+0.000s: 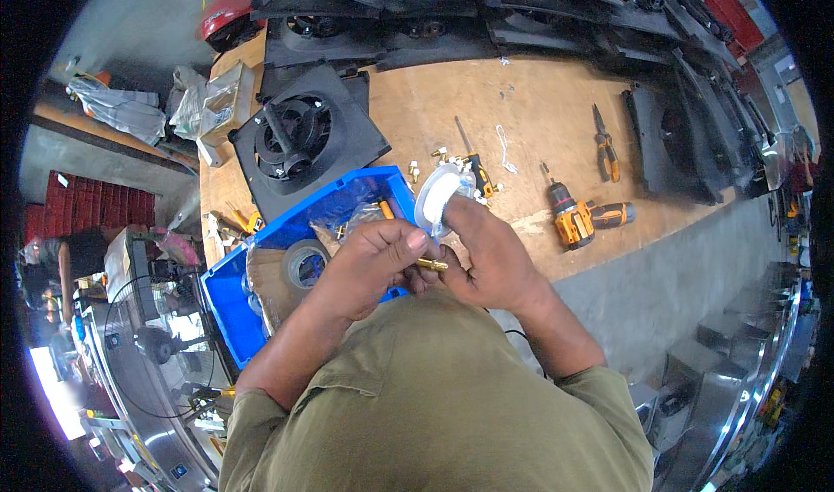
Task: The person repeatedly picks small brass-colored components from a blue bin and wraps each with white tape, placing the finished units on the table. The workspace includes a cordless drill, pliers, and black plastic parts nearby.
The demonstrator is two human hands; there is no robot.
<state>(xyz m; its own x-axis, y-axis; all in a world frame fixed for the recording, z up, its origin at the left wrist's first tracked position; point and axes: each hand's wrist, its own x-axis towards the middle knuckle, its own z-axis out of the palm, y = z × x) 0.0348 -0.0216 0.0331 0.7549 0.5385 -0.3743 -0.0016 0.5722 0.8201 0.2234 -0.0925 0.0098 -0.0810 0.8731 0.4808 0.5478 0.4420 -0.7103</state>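
My left hand (369, 262) is closed with its thumb and fingers around a slim brass fitting (432, 265), whose end sticks out toward my right hand. In my right hand (491, 253) is a spool of white tape (440, 195), tilted up, with the fingers curled behind it. Both hands nearly meet in front of my body, over the near edge of a blue bin (356, 182). Inside the bin lie a roll of clear tape (306, 264), some cardboard and plastic bags. My fingers hide where the tape and the fitting meet.
On the wooden table (556, 101) lie a screwdriver (476, 166), small brass fittings (414, 172), pliers (605, 149) and an orange-black cordless drill (573, 217). A black panel with a round fan opening (304, 136) stands behind the bin. More black panels (434, 36) line the far edge.
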